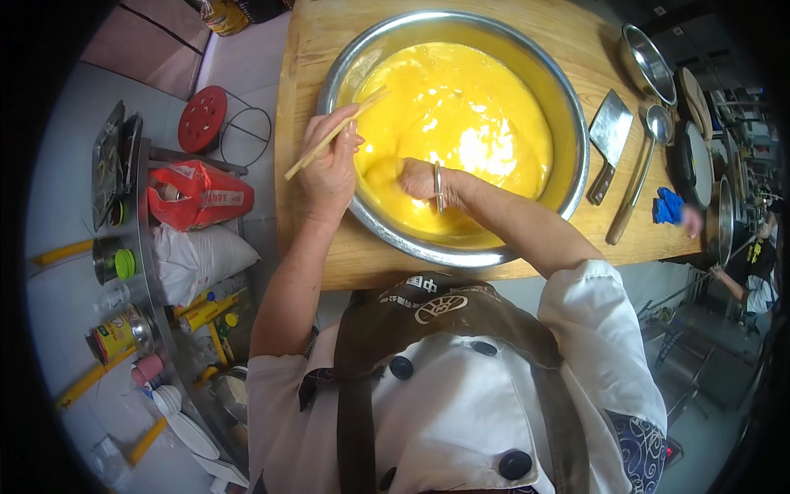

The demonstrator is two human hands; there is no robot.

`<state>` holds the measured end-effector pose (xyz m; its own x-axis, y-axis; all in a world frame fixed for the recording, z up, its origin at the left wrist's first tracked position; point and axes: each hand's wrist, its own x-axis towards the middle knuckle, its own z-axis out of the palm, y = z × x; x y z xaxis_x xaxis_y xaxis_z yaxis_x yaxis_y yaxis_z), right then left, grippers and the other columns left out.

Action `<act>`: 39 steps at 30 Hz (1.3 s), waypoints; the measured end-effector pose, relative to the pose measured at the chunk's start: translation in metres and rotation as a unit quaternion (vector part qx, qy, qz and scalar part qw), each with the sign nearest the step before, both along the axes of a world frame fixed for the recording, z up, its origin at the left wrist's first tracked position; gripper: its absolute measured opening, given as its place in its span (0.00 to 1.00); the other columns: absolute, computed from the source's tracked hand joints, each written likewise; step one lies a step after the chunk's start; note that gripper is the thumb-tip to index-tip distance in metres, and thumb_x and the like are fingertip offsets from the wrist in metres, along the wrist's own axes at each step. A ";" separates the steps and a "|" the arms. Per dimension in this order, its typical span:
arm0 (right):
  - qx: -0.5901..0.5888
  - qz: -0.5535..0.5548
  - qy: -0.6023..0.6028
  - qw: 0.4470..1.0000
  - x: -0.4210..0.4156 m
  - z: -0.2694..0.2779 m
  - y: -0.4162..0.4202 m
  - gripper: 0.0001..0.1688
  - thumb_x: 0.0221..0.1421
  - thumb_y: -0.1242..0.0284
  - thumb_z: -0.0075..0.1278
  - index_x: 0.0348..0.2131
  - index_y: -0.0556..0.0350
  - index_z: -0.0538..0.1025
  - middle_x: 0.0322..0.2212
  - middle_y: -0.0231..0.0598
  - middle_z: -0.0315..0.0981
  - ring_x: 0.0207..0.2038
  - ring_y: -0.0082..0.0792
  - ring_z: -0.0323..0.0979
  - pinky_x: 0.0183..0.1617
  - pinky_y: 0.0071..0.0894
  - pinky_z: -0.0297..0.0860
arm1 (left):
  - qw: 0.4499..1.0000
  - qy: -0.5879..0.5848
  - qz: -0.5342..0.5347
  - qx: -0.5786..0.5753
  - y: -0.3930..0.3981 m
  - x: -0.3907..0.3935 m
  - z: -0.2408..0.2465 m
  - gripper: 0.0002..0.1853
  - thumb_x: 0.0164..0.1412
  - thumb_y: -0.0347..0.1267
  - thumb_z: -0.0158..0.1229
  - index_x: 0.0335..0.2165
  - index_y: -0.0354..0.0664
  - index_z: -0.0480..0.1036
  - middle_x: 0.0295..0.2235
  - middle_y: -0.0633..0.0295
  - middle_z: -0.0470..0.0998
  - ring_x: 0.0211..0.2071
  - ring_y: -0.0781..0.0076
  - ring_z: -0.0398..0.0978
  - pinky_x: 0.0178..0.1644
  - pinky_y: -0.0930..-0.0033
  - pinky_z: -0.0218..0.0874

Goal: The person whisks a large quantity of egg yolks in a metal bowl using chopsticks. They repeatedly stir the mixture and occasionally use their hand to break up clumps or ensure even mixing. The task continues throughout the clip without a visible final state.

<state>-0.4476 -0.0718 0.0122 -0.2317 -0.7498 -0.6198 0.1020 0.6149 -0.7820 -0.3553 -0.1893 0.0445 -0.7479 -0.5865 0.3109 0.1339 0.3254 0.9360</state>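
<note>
A large steel basin (577,154) stands before me, holding a pool of glossy yellow liquid (444,92) that looks like beaten egg. At the basin's left rim, my left hand (330,170) grips a pair of wooden chopsticks (321,146); their far tips reach over the liquid. My right hand (421,179) is dipped into the liquid near the basin's lower left side. Its fingers are coated, blurred and partly under the surface, so their pose is hidden. A bangle circles the right wrist.
The basin rests on a wooden table (308,259). To its right lie a cleaver (611,133), a ladle (639,179), a small steel bowl (648,65) and a blue cloth-like item (668,205). A metal shelf (157,309) with bags stands left. Another person (756,284) is far right.
</note>
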 end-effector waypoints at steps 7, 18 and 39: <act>-0.097 -0.145 -0.159 0.972 -0.038 0.017 0.015 0.08 0.52 0.73 0.40 0.27 0.56 0.71 0.07 0.26 0.56 0.06 0.19 0.51 0.08 0.19 0.45 | 1.000 0.007 -0.002 0.012 0.000 -0.002 -0.003 0.12 0.56 0.23 0.47 0.41 0.35 0.67 0.36 0.61 0.68 0.29 0.80 0.68 0.33 0.83 0.62; -0.007 -0.151 0.351 0.924 -0.212 -0.056 0.045 0.26 0.50 0.65 0.45 0.46 0.61 0.65 0.44 0.49 0.65 0.45 0.38 0.66 0.48 0.23 0.61 | 0.999 -0.024 -0.016 -0.020 -0.002 0.000 0.001 0.12 0.56 0.23 0.46 0.40 0.35 0.67 0.35 0.61 0.66 0.29 0.80 0.68 0.34 0.83 0.61; 0.109 0.126 0.130 0.977 -0.008 0.028 -0.028 0.21 0.47 0.71 0.42 0.40 0.69 0.69 0.38 0.54 0.68 0.36 0.43 0.70 0.36 0.33 0.67 | 0.999 0.025 0.023 -0.012 0.001 -0.003 -0.001 0.09 0.56 0.25 0.47 0.37 0.37 0.69 0.28 0.61 0.66 0.24 0.77 0.69 0.28 0.80 0.61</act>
